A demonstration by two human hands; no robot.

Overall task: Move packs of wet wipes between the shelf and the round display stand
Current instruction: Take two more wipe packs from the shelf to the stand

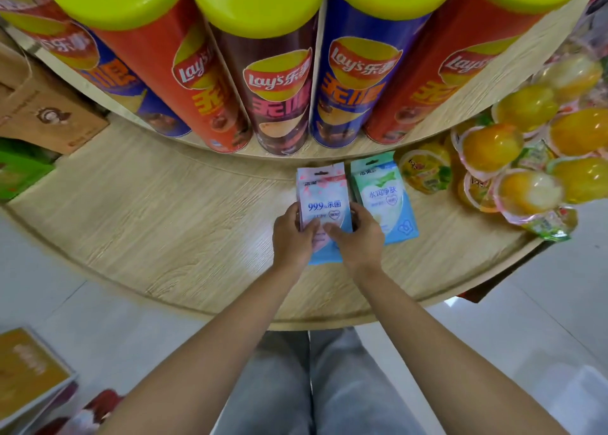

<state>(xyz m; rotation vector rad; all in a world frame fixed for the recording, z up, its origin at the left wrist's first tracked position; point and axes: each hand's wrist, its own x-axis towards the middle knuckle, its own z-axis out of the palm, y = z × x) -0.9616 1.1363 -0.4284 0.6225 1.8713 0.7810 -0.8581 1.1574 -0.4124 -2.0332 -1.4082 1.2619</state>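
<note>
A pink and blue pack of wet wipes (324, 194) marked 99.9% rests on the lower tier of the round wooden display stand (158, 224). My left hand (292, 234) grips its left edge and my right hand (357, 234) its right edge, thumbs on its face. More packs seem stacked under it; a light blue edge (324, 255) shows below my hands. To the right, touching it, lies a green and blue pack of wet wipes (385, 197), which neither hand touches.
Tall Lay's crisp tubes (273, 82) with yellow lids stand on the upper tier, just behind the packs. Orange jelly cups (513, 158) pile up at the right. A cardboard box (46, 112) and green boxes (19, 171) sit at the left, and an orange box (29, 369) on the floor.
</note>
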